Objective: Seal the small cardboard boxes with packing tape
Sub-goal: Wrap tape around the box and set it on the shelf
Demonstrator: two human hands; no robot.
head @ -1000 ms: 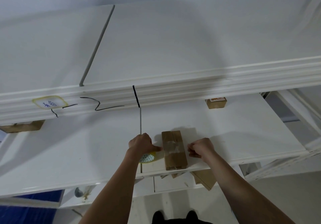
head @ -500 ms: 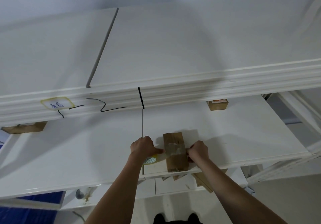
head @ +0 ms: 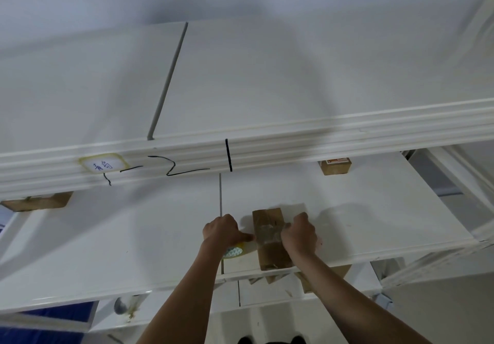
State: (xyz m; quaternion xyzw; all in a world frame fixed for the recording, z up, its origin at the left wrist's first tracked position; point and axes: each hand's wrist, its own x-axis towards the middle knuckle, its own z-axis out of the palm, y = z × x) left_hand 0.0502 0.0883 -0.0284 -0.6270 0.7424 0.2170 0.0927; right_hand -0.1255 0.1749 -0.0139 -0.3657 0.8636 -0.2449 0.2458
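Head view shows the left hand (head: 221, 230) gripping a clear packing-tape roll (head: 233, 251), right hand (head: 298, 232) pinching tape across the small brown cardboard box (head: 270, 239); slack could wrinkle it.

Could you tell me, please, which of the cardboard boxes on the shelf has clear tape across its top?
The box between the hands, at the front edge. The far right box and far left box sit untouched under the upper shelf.
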